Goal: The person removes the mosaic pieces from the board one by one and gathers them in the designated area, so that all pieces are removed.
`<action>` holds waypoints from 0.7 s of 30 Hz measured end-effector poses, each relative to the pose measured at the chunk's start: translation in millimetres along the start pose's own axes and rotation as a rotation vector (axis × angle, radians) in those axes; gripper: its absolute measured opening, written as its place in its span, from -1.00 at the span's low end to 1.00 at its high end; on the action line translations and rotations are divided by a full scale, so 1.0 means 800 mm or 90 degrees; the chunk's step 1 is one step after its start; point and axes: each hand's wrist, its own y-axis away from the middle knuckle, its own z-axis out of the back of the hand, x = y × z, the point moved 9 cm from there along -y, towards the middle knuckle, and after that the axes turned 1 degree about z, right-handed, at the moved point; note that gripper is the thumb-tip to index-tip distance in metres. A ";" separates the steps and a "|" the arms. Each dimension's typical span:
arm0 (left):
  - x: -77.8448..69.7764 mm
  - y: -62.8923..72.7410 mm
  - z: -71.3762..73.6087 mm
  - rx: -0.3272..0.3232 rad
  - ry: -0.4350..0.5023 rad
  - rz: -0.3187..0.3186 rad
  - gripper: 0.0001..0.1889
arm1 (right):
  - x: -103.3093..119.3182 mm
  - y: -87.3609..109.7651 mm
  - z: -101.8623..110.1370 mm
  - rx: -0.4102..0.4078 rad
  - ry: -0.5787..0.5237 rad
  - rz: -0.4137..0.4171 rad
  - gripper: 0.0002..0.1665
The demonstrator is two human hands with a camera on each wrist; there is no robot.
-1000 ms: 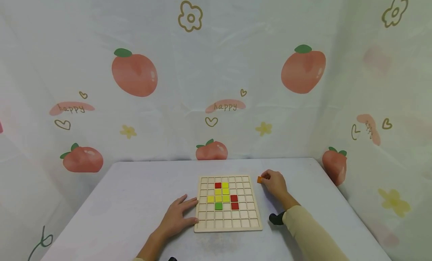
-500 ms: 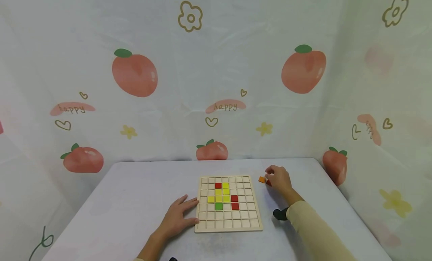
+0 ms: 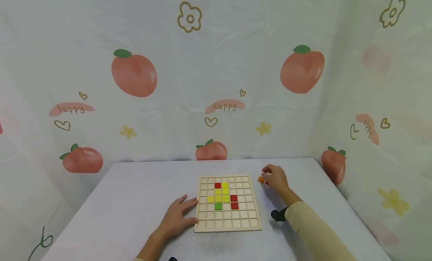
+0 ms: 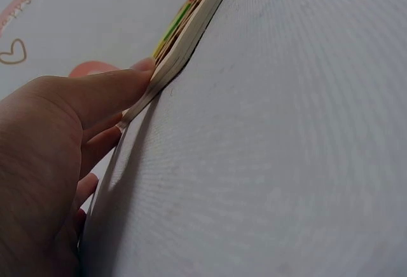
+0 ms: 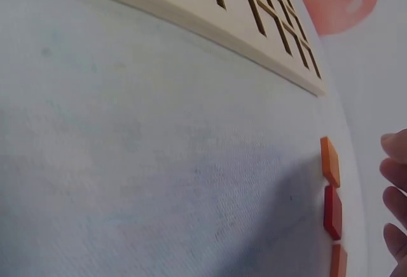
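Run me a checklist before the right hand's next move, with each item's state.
1. Left hand touching the left edge of the board: ok.
2. Right hand apart from the loose tiles: ok, a gap shows in the right wrist view.
3. Orange tile separate from the red tile beside it: cannot tell, their ends nearly meet.
4. Second orange tile fully visible: not ok, the right wrist view cuts it off.
5. Bare cells available: ok, many.

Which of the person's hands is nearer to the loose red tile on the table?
Right. The right hand hovers close to the loose red tile without touching it. The left hand is farther, touching the left edge of the board.
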 end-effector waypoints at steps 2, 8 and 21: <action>0.000 0.000 0.000 0.001 0.001 0.000 -0.29 | 0.006 0.002 -0.002 -0.001 -0.008 0.023 -0.90; 0.001 0.001 -0.002 0.002 0.001 0.002 -0.28 | 0.021 0.011 -0.012 0.008 -0.028 0.067 -0.90; 0.003 0.000 -0.002 0.009 0.000 0.020 -0.28 | 0.034 0.035 -0.041 0.028 -0.096 0.034 -0.86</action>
